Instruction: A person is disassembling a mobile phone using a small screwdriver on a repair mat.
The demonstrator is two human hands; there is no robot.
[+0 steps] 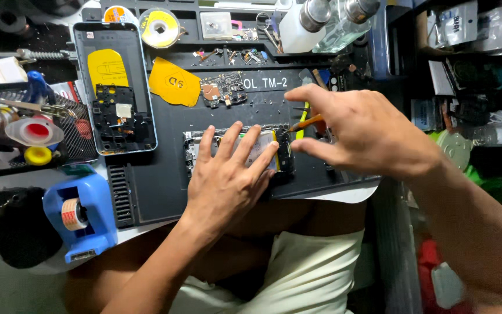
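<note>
Phone: one opened phone (283,152) lies flat on the dark work mat (158,186), near the mat's near edge and about its middle; its long axis runs left to right, insides facing up.
Left hand: the left hand (228,180) lies palm down on the phone, fingers spread apart and pointing far and slightly right, pressing on it rather than closed around it.
Right hand: the right hand (361,131) comes in from the right, thumb and fingers pinched together on one orange-handled tool (308,122).
Tool: its long axis runs right to left, sloping down, and the tip points left at the phone's far right corner, just beside the left fingertips.
Back cover: one phone back cover (114,87) with a yellow patch lies at the mat's far left, long axis near to far, well apart from the hands.
Circuit board: one small board (223,88) sits far of the phone, beside one loose yellow sheet (174,82).
Tape: one blue tape dispenser (81,215) stands left of the mat, near the person.
Spools: two reels (159,28) lie at the far edge.
Bottles: two capped bottles (321,23) stand far right.
</note>
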